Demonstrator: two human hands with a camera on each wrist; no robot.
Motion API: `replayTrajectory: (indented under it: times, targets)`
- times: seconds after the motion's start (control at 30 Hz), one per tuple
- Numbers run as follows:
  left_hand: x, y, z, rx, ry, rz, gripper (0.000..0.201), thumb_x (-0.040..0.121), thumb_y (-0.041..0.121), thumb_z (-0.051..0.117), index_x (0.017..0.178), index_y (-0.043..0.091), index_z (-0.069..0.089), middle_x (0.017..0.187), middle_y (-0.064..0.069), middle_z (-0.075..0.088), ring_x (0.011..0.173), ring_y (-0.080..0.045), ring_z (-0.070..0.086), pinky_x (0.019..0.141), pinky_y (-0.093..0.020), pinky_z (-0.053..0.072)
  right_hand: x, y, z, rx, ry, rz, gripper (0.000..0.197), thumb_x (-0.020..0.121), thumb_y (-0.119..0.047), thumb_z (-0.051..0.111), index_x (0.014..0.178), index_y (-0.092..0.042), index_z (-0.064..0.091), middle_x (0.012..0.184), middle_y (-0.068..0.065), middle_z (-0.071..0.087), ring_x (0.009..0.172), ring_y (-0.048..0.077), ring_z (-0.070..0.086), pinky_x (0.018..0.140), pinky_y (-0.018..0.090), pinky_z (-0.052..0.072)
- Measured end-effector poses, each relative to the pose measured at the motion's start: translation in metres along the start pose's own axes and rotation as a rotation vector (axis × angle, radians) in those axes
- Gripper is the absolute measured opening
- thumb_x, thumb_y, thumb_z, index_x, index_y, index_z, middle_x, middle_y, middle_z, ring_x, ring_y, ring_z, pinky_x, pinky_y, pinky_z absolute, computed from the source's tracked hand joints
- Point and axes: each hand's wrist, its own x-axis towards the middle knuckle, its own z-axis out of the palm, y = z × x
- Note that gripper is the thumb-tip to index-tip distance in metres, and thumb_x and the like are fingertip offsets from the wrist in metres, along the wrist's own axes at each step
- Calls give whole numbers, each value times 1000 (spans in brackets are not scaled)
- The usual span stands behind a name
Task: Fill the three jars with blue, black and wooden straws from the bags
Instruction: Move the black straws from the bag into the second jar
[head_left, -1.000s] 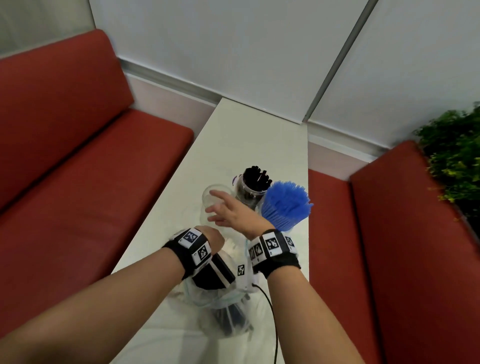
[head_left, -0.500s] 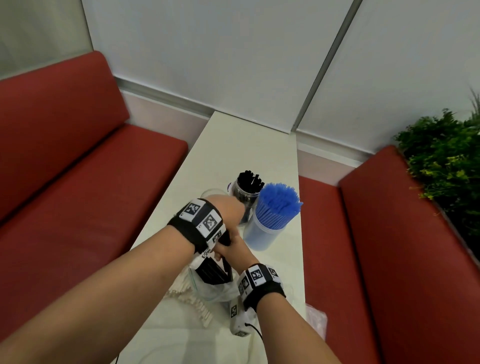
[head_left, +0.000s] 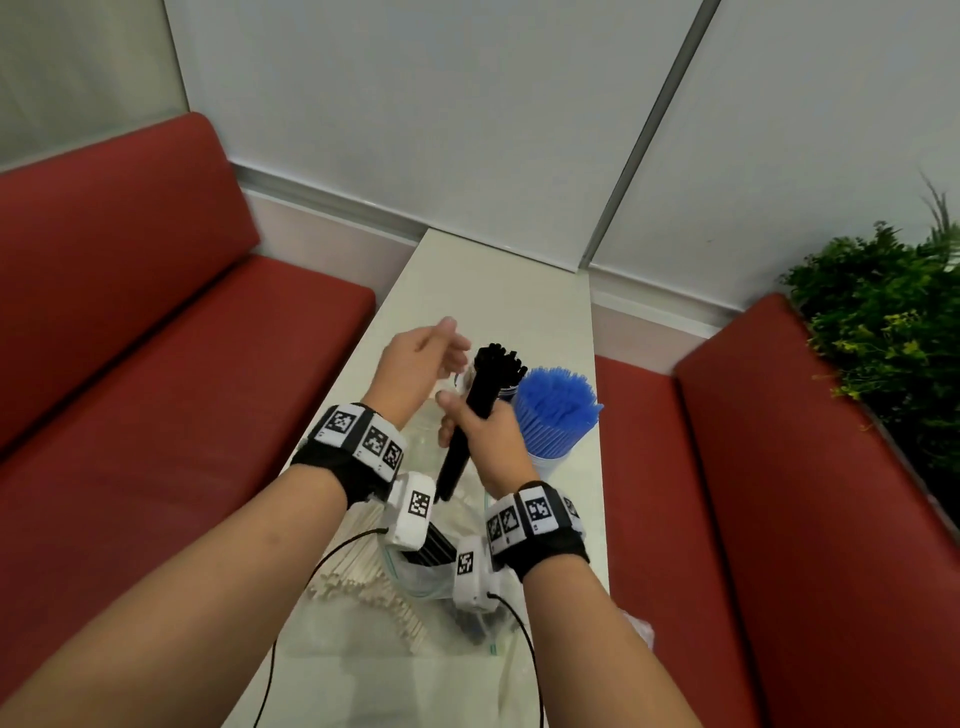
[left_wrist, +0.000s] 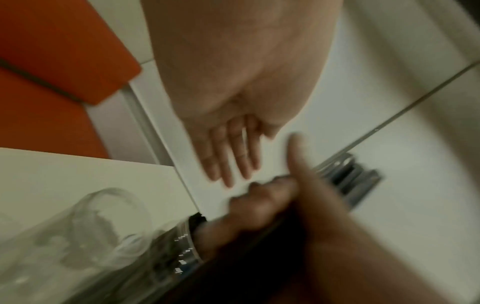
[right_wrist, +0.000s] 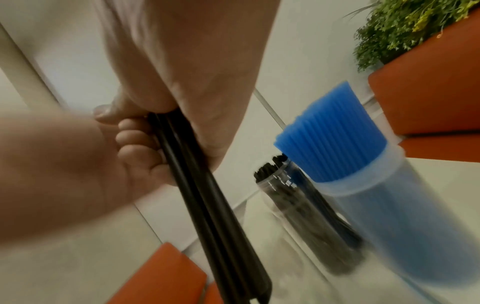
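Here the right hand is raised above the near end of the table, forearm coming up from the lower right, wrist band with printed markers. Its fingers are wrapped tight round a bundle of black straws, fist closed at about mid-length. The bundle is tilted, top end leaning away toward the jars, lower end pointing back down toward the bags.

The left hand is lifted just left of the bundle, forearm from the lower left, fingers straight and loosely together, thumb apart. It holds nothing and touches nothing that can be made out; the left wrist view is blurred.

Just behind the bundle's top stands a clear jar partly filled with black straws, upright. Touching or just beside it on the right is a second jar packed with blue straws, which fan out above its rim. An empty clear jar sits left of the black one, seen only in the left wrist view.

Below the wrists, on the near table, lies a clear plastic bag with more black straws inside. Beside it on the left lies a heap of wooden straws; whether these are bagged, cannot tell.

Red bench seats flank the table on both sides; green foliage sits behind the right bench.
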Motion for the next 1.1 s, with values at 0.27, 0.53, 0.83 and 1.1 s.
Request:
replayTrajectory:
  times: [0.27,0.53,0.83,1.1]
  targets:
    - [-30,-40,11,-388,-354,-761,57,101,53,36,95,4,65,82,-12,66,67,-24,64,51,-26,53,9,-48,4,132,110,-114,28,87,-34,78,64,-28,63,63,2,54,57,18,53,61,31,51]
    - [-26,-79,8,-338,-318,-904,30,103,24,35,79,11,47,50,-1,43,30,-6,27,27,-12,15,3,-29,-9,27,-24,-8,22,94,-30,73,81,-14,65,75,7,68,77,22,68,80,45,54]
    - [-28,-118,13,-178,-161,-855,44,103,34,40,76,3,56,55,-7,51,39,-13,40,33,-17,27,34,-64,-58,-293,-241,333,12,90,-3,73,102,1,72,96,19,73,93,29,74,84,37,64]
    - [-35,-135,17,796,-608,-292,22,93,15,54,105,8,71,107,-6,70,98,-20,64,87,-26,48,105,-103,-87,-365,323,25,13,90,-5,73,100,4,73,102,24,74,93,33,75,80,37,64]
